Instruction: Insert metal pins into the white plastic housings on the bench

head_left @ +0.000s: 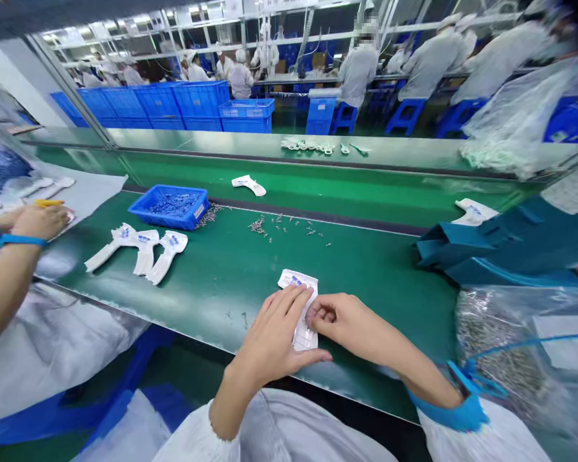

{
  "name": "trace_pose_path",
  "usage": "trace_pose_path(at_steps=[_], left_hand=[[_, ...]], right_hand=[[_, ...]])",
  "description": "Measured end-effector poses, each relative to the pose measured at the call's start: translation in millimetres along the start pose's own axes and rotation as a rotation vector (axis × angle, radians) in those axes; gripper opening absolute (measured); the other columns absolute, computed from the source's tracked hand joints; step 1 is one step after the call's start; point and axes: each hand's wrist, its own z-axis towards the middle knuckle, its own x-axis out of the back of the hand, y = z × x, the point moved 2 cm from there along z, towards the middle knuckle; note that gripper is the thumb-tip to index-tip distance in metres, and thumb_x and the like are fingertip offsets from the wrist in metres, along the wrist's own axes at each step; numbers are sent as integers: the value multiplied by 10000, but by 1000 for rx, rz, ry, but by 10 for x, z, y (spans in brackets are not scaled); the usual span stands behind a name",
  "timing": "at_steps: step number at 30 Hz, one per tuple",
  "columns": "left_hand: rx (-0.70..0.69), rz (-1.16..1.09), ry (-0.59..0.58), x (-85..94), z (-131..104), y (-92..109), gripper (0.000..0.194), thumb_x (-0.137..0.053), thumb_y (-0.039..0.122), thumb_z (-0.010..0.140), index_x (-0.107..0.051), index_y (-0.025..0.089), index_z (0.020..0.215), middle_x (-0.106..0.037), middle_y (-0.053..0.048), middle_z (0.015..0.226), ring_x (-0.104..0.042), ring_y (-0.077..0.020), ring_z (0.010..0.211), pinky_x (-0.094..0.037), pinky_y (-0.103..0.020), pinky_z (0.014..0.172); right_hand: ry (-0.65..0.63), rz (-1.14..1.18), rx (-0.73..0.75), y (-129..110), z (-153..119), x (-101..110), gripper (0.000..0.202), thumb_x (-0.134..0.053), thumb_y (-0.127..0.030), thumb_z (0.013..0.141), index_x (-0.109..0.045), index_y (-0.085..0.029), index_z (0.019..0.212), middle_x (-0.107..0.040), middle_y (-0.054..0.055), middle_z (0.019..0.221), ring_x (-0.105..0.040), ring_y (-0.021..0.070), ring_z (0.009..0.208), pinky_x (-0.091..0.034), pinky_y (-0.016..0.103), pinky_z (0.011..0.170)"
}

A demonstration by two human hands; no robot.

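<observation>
A white curved plastic part with small blue pieces near its upper end lies on the green bench in front of me. My left hand rests flat across it, fingers stretched out and thumb spread. On the part's right side, my right hand has its fingers curled in a pinch against it; whatever is between the fingertips is hidden. Several similar white parts with blue pieces lie to the left. Small metal pieces are scattered beyond my hands.
A blue bin of small blue pieces stands at the back left. Teal trays and a clear bag of metal pieces are at right. Another white part lies at the back. A co-worker's hands work at far left.
</observation>
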Motion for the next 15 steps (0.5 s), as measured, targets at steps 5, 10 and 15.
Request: trace_pose_path(at_steps=[5, 10, 15], left_hand=[[-10, -24, 22, -36, 12, 18, 988, -615, 718, 788, -184, 216, 1522, -404, -132, 1537, -329, -307, 1451, -318, -514, 1170], [-30, -49, 48, -30, 9, 6, 997, -619, 720, 783, -177, 220, 1523, -422, -138, 1520, -342, -311, 1443, -321, -509, 1167], [-34, -59, 48, -25, 17, -12, 1024, -622, 732, 768, -155, 226, 1526, -426, -135, 1515, -356, -316, 1432, -331, -509, 1157]], right_hand=[[24, -44, -8, -37, 64, -7, 167, -519, -282, 855, -577, -196, 724, -658, 0, 717, -578, 150, 657, -374, 257, 582], [-7, -82, -3, -69, 59, 5, 176, -516, -297, 869, -589, -200, 741, -653, -1, 713, -557, 146, 638, -360, 256, 570], [-49, -144, -5, -115, 73, 32, 188, -515, -279, 865, -571, -198, 704, -640, 0, 700, -525, 139, 624, -344, 255, 562]])
